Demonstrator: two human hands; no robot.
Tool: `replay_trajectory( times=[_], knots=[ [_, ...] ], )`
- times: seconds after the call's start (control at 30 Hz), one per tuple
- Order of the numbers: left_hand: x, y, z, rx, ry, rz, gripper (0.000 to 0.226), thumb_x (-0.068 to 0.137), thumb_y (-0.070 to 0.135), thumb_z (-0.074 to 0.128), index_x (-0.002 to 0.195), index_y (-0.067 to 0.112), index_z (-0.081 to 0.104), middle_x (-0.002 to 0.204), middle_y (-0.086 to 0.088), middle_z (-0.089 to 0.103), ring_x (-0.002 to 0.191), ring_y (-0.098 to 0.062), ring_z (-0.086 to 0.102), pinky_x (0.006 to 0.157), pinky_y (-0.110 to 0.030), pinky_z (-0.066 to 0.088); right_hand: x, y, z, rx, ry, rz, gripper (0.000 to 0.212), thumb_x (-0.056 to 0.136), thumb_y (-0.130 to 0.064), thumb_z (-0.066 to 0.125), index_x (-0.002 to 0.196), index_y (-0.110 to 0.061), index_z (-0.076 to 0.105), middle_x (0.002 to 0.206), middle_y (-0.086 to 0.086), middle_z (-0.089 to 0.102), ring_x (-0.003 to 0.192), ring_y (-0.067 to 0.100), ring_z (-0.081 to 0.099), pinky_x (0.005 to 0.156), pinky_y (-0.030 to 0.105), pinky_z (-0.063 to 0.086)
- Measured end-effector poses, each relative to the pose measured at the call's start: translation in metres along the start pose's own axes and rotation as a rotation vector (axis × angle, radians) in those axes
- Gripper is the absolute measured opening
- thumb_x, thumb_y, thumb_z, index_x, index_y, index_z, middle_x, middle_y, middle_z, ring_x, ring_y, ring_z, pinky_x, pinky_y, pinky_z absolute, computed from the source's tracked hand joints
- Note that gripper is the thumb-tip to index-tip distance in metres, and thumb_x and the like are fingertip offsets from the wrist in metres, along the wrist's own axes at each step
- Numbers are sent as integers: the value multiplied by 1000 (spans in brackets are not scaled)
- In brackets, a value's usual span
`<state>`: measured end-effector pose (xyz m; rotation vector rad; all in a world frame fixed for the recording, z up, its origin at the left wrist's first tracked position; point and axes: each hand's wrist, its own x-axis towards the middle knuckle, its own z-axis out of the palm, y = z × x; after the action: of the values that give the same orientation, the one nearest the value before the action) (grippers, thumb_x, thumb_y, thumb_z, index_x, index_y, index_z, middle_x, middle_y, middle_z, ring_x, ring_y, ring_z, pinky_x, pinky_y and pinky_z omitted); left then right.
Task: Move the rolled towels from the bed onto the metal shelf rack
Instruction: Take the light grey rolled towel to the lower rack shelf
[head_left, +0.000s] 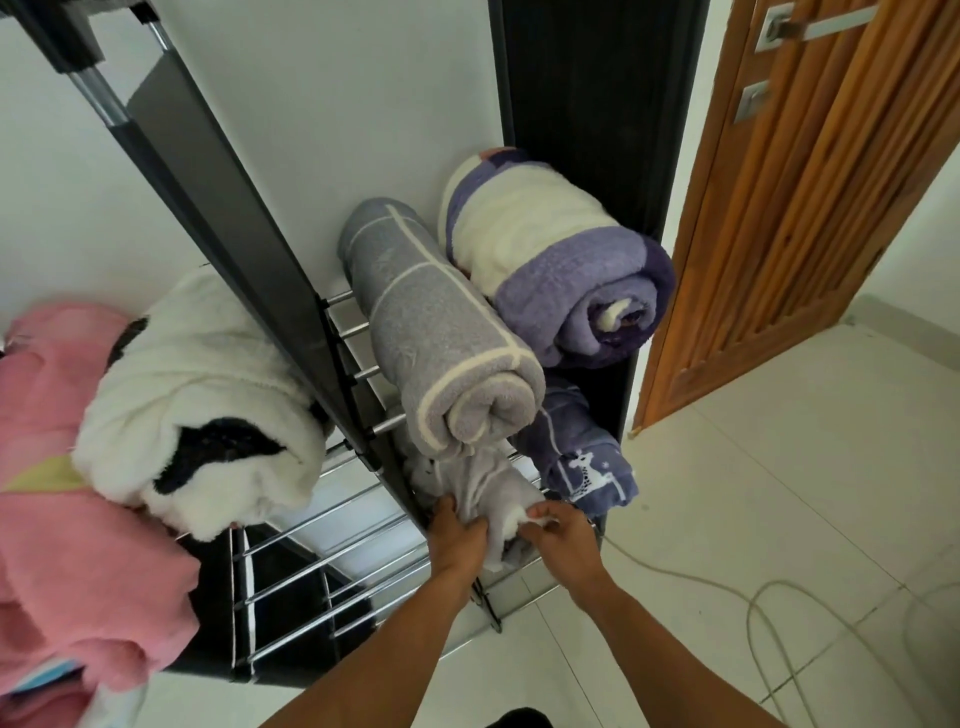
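with your left hand (460, 527) and right hand (558, 527) both pinching the pale grey towel (493, 493) at lower centre, push it squarely back along the rack bars (332, 525) beside the navy deer-print roll (582, 457).

On the rack (363, 374), two rolled towels (441, 332) lie side by side above two lower ones.

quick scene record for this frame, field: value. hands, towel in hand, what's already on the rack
left hand: gripping pale grey towel
right hand: gripping same towel
placement: lower tier of metal rack, beside blue deer-print towel
upper tier: grey lined towel, purple and white towel
left section: black and white towel, pink towel
floor: white cable
bed: not in view
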<state>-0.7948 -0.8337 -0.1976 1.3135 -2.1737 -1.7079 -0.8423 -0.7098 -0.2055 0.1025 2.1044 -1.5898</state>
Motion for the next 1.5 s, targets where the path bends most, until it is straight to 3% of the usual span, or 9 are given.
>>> replay_trajectory(
  times=[0.23,0.53,0.7,0.8,0.9,1.03,1.13,1.37,1.5],
  knots=[
    [3,16,15,325,-188,167,64,87,10,60,145,24,38,146,-10,33,134,-28,39,107,-36,40,-1,4,-13,26,-148,127,26,85,3,59,105,-11,49,75,-4,63,65,4,61,55,10,46],
    [-49,11,11,386,-94,91,74,88,5,55,152,11,18,152,-22,20,134,-39,36,107,-42,38,-53,10,-66,132,-277,270,32,86,-8,62,114,-16,50,87,3,60,73,14,56,63,21,45],
    [-100,1,10,553,-157,105,44,87,3,52,130,2,47,133,-19,43,112,-34,53,86,-30,44,-103,23,-123,143,-290,257,23,85,-10,65,105,-18,56,92,5,63,83,18,63,77,28,50],
    [-138,7,16,664,-306,157,7,83,14,52,85,15,59,99,-4,57,96,-18,56,78,-20,38,-135,32,-164,209,-260,240,18,88,-11,64,104,-16,58,94,3,66,86,19,65,81,29,51],
    [-182,12,30,685,-341,210,11,86,12,53,83,16,62,89,-3,59,87,-14,54,74,-19,38,-168,49,-207,285,-207,228,16,89,-9,62,104,-12,60,92,2,67,82,18,66,77,28,51],
    [-240,11,62,664,-448,245,27,88,6,54,66,22,54,72,1,58,71,-15,53,64,-23,41,-223,80,-269,469,-73,252,16,88,-6,63,104,-9,62,95,7,67,83,21,66,78,29,50],
    [-283,16,96,641,-593,263,22,90,6,53,74,21,54,77,0,59,62,-12,55,48,-18,38,-270,108,-315,646,90,248,13,89,-4,60,101,-7,61,93,10,68,81,22,65,75,29,51],
    [-420,43,223,662,-1008,485,15,88,13,56,77,21,61,84,-2,64,69,-15,61,62,-26,42,-422,155,-399,826,622,70,9,92,-7,55,88,-13,60,76,4,66,52,5,65,54,20,49],
    [-557,3,283,670,-1280,547,25,90,9,52,68,21,56,74,-3,61,61,-15,56,48,-17,40,-555,213,-416,937,938,69,13,95,-12,53,84,-14,58,78,6,65,65,14,61,64,25,48]
  ],
)
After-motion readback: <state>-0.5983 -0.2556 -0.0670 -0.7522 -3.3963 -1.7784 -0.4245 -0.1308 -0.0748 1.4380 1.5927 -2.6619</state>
